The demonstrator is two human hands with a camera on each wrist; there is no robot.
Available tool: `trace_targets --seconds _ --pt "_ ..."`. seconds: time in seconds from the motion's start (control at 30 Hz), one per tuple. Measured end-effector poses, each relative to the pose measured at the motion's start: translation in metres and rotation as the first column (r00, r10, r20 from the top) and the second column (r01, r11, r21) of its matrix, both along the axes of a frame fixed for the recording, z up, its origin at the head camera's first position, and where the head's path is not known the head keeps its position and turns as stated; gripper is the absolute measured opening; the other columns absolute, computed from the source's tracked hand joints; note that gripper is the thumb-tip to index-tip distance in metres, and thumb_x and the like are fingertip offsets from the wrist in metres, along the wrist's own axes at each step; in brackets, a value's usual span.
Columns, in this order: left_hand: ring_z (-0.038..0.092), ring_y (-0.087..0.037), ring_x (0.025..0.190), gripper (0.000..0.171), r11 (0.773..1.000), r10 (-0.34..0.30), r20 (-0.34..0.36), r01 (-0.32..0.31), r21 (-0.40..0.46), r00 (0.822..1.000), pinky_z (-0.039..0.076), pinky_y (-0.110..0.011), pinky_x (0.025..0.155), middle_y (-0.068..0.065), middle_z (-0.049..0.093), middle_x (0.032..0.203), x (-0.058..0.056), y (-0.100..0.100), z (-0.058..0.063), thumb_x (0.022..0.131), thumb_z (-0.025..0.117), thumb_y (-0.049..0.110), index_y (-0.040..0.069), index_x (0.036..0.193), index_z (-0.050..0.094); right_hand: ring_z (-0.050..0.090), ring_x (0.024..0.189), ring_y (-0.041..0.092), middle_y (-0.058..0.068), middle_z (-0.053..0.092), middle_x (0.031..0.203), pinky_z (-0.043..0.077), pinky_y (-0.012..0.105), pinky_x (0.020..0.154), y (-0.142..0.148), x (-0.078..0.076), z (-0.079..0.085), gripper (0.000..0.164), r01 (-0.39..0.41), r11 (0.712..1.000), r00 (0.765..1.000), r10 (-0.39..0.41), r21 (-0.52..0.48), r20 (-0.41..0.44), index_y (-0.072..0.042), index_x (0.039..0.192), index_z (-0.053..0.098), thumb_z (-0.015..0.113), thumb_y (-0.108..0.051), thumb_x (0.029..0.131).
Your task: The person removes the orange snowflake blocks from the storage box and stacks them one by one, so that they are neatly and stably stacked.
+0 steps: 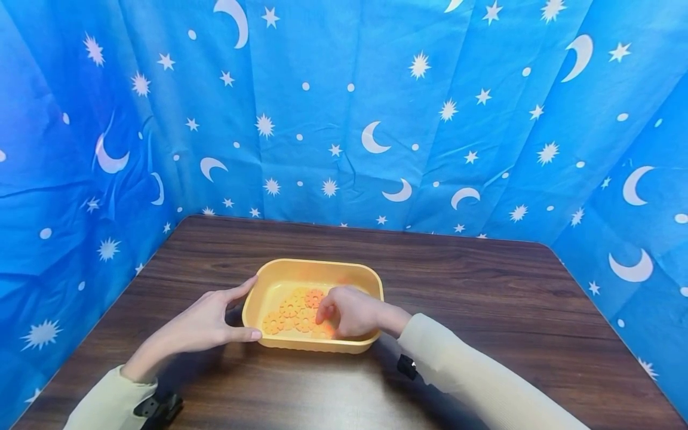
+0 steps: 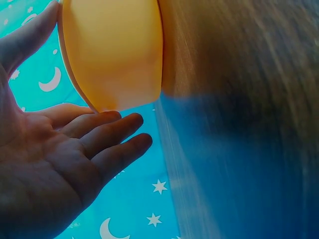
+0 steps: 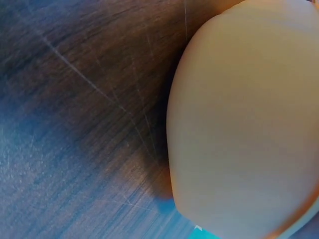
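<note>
A yellow plastic bin (image 1: 312,345) stands on the table with several orange, notched, flower-shaped discs (image 1: 290,307) spread over its floor. My left hand (image 1: 201,319) steadies the bin's left end, its thumb near the front corner and its fingers by the back corner. The left wrist view shows those fingers (image 2: 122,132) fairly straight against the bin's end wall (image 2: 114,50). Inside the bin, my right hand (image 1: 352,313) reaches down over the discs at the right with bent fingers. Whether it pinches a disc is hidden. The right wrist view shows only the bin's outer wall (image 3: 244,119) and tabletop.
The dark wood-grain table (image 1: 462,286) extends around the bin on every side. A blue cloth (image 1: 344,107) with white moons and stars hangs behind the table and along both sides. Small black devices (image 1: 407,366) sit at both wrists.
</note>
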State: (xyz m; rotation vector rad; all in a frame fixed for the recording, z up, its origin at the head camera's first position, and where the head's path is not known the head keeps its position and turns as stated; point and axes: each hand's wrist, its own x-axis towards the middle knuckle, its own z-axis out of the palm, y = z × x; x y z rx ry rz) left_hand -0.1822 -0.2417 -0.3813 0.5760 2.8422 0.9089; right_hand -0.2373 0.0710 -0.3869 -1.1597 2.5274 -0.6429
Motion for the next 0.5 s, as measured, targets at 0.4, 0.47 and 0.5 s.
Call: trace_targets --seconds 0.4,0.47,0.5 --pt "0.045 -0.046 0.144 0.111 1.000 0.007 0.026 -0.008 0.030 1.000 0.041 -0.071 0.110 -0.023 0.049 0.157 0.0005 0.0010 0.0008 0.082 0.087 0.054 0.004 0.164 0.033 0.057 0.088 0.014 -0.002 0.070 0.094 0.051 0.028 0.085 -0.0001 0.0003 0.0007 0.032 0.054 0.999 0.998 -0.053 -0.002 0.036 -0.013 0.100 0.079 0.092 0.001 0.075" --pt "0.045 -0.046 0.144 0.111 0.999 0.002 0.029 -0.003 0.038 1.000 0.041 -0.070 0.110 -0.023 0.049 0.157 0.0007 0.0014 0.0012 0.082 0.088 0.053 0.003 0.164 0.033 0.056 0.089 0.013 -0.002 0.069 0.095 0.051 0.028 0.086 0.0002 0.0003 0.0000 0.032 0.050 0.999 0.998 -0.050 0.007 0.035 -0.014 0.102 0.079 0.091 0.000 0.076" --pt "0.045 -0.046 0.144 0.111 0.999 0.000 0.029 -0.002 0.043 1.000 0.041 -0.070 0.110 -0.023 0.048 0.157 0.0006 0.0012 0.0010 0.082 0.088 0.053 0.003 0.164 0.033 0.055 0.089 0.013 -0.002 0.069 0.095 0.050 0.028 0.086 0.0000 0.0002 -0.0005 0.032 0.051 0.999 0.998 -0.051 0.010 0.038 -0.015 0.102 0.079 0.091 0.000 0.077"
